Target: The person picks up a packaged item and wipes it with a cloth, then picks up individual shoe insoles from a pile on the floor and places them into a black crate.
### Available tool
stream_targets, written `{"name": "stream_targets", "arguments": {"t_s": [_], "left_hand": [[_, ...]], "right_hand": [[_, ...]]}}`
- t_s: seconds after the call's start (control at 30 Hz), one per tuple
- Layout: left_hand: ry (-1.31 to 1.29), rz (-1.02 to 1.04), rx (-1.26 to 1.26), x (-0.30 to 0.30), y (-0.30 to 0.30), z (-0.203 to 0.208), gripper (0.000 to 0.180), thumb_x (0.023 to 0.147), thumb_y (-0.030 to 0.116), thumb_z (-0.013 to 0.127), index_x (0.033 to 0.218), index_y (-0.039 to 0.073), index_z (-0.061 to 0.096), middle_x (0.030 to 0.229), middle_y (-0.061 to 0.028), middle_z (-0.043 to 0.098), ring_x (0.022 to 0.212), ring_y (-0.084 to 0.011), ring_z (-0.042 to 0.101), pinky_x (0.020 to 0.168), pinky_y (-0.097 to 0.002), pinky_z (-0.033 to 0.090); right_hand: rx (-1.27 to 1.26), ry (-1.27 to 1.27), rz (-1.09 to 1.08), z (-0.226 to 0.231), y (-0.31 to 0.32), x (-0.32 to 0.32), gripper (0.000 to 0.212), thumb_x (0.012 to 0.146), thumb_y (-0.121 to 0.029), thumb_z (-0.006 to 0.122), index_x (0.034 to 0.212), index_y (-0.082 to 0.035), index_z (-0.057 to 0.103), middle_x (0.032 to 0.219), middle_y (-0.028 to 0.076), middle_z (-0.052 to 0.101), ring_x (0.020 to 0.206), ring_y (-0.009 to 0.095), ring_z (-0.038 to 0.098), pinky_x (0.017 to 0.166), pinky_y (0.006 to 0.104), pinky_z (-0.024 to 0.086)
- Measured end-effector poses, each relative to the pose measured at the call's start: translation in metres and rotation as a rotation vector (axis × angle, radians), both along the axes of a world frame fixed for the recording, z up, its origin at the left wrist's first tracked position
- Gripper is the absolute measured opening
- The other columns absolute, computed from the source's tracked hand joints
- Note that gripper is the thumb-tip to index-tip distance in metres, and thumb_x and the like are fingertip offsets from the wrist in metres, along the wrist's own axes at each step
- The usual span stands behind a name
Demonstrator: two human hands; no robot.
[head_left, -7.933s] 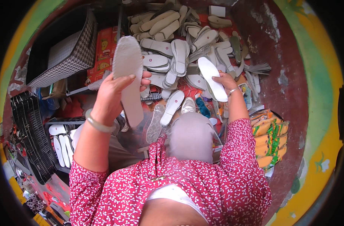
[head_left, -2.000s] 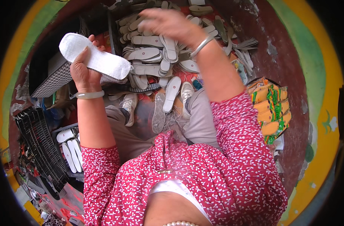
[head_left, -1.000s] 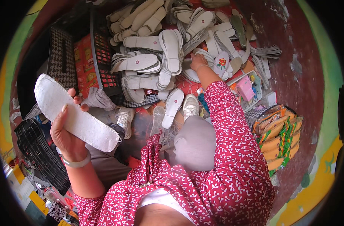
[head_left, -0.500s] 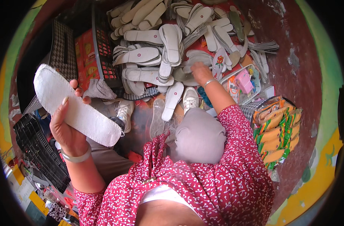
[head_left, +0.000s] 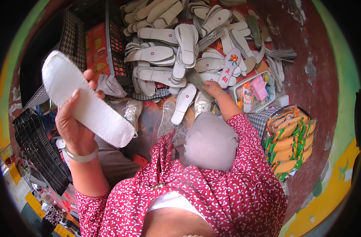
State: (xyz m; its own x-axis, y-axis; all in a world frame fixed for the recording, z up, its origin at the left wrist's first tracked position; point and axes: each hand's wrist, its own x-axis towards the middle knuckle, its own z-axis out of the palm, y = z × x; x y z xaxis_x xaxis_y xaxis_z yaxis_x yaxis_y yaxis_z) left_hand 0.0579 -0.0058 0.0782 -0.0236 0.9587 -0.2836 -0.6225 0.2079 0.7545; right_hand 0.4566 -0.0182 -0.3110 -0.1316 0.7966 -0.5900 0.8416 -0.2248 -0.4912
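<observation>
My left hand (head_left: 73,122) grips a large white insole (head_left: 87,100), thumb across its face and fingertips showing past its far edge. The insole is held up at a slant, with a rough stitched rim. Ahead and to the right, my right hand (head_left: 213,89) is closed at the edge of a grey-green stack of insoles (head_left: 198,82), tilted above my shoe; part of the grip is hidden. Beside that hand lies a white insole with a red embroidered flower (head_left: 230,67). Left of the stack, a single white insole (head_left: 184,103) rests between my feet.
Piles of white insoles (head_left: 158,75) cover the red sheet ahead. A white basket (head_left: 269,96) with small packets stands right, near packaged yellow items (head_left: 285,144). At left are a black crate (head_left: 116,43) and a black slatted basket (head_left: 40,152). Clear plastic (head_left: 166,118) lies between my shoes.
My right hand has drawn nearer to me, bringing the grey-green stack toward my shoe and uncovering the embroidered insole. The view has shifted slightly; my left hand keeps the white insole.
</observation>
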Motion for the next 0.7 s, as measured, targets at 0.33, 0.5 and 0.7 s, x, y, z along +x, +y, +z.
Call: {"name": "stream_targets", "arguments": {"t_s": [0.33, 0.5, 0.7], "left_hand": [[-0.047, -0.137, 0.082, 0.005, -0.004, -0.006, 0.052, 0.079, 0.001, 0.049, 0.128, -0.007, 0.032, 0.114, -0.024, 0.054, 0.094, -0.0264, 0.06, 0.075, -0.0349, 0.053], [-0.111, -0.17, 0.047, 0.01, 0.001, -0.012, 0.04, 0.08, 0.008, 0.054, 0.117, -0.007, 0.045, 0.109, -0.0175, 0.059, 0.088, -0.021, 0.061, 0.072, -0.0313, 0.052], [-0.347, -0.175, 0.177, 0.011, 0.015, -0.026, 0.077, 0.077, 0.062, 0.055, 0.124, 0.003, 0.041, 0.104, -0.0155, 0.057, 0.086, -0.0215, 0.059, 0.069, -0.0337, 0.051]], "right_hand": [[-0.056, 1.008, -0.596, 0.244, -0.014, 0.01, 0.032, 0.082, -0.004, 0.059, 0.113, 0.002, 0.056, 0.102, 0.003, 0.062, 0.087, 0.009, 0.057, 0.078, 0.023, 0.046], [0.245, 1.07, -0.401, 0.349, 0.007, -0.047, 0.032, 0.084, -0.002, 0.058, 0.116, 0.002, 0.056, 0.104, 0.003, 0.062, 0.09, 0.009, 0.058, 0.08, 0.0232, 0.046], [0.424, 1.082, -0.258, 0.437, 0.009, -0.16, 0.03, 0.084, 0.0, 0.055, 0.115, 0.002, 0.056, 0.102, 0.004, 0.061, 0.089, 0.01, 0.057, 0.08, 0.0215, 0.045]]}}
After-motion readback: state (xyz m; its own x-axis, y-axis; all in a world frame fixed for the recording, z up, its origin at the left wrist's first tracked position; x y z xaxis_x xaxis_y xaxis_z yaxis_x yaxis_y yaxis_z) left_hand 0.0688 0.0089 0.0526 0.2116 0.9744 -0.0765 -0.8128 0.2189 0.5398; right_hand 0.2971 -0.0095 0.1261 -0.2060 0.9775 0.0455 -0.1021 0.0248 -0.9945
